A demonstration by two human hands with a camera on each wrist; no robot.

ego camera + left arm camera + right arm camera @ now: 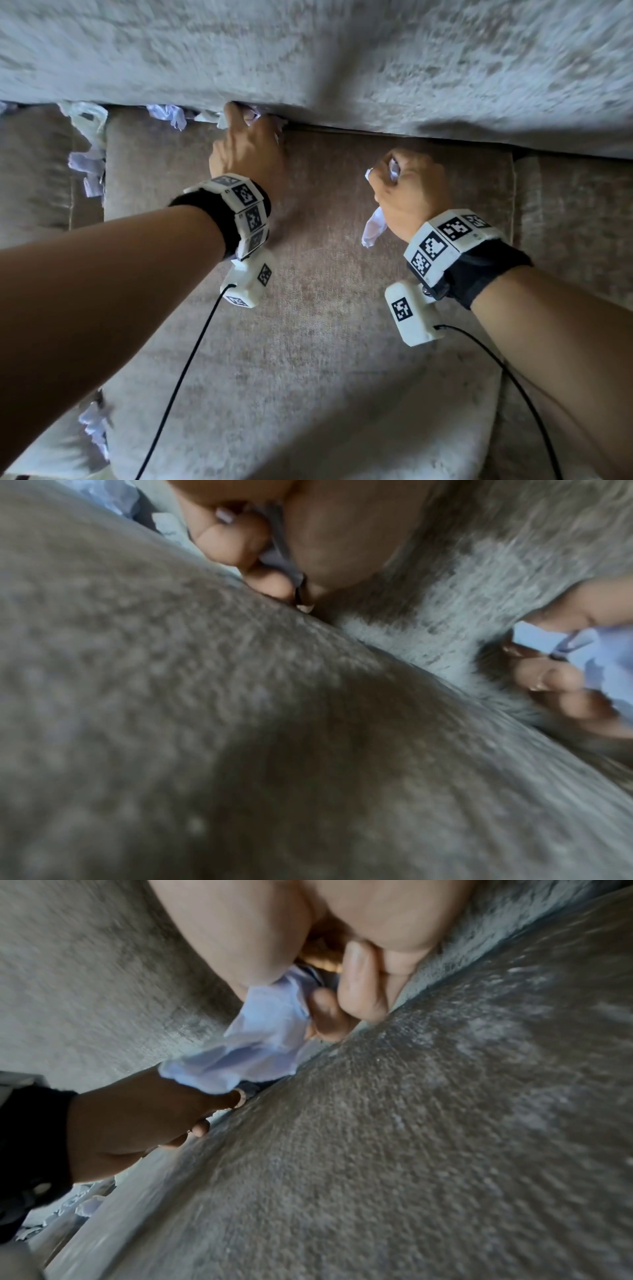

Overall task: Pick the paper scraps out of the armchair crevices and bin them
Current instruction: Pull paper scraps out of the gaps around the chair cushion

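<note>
Two hands — left hand (247, 147) pinching one crevice scrap (255, 113), right hand (409, 192) clenching crumpled scraps (375, 228).

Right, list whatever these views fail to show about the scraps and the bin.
- Bin: in no view.
- Scrap at the left hand: its fingertips are buried in the back crevice in the head view; the left wrist view is blurred.
- Scraps in the right hand: count hidden by curled fingers.

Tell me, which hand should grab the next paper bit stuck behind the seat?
Probably the left hand: its fingers are already in the back crevice, on a paper scrap, with more scraps beside it. The right hand is full of crumpled paper.
</note>
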